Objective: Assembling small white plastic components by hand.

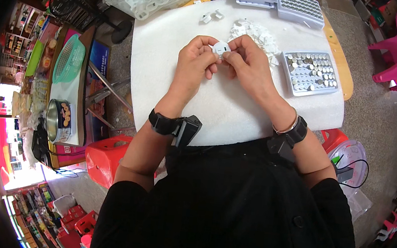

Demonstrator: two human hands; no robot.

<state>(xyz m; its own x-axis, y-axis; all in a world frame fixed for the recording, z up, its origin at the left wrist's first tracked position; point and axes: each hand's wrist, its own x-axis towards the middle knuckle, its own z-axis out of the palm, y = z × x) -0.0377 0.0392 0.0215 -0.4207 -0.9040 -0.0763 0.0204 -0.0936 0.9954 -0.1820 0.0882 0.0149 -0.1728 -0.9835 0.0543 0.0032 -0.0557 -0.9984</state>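
Observation:
Between my two hands, above the white-covered table [219, 107], is a small round white plastic part [221, 48] with a dark slot in its face. My left hand [198, 59] pinches it from the left with thumb and fingers. From the right, my right hand [247, 62] grips its edge, thumb and forefinger closed on it. A pile of small white plastic pieces [264, 40] lies just beyond my right hand. To the right stands a white tray [302, 92] with rows of small round metal discs [314, 73]. A few loose white parts [212, 16] lie beyond my hands.
A clear bin [143, 6] of white plastic parts stands at the far left. Stacked white trays [300, 9] sit at the far edge. Left are a side table with a green basket [70, 59] and round tin [58, 120], a black fan [76, 4] and a red stool [104, 160].

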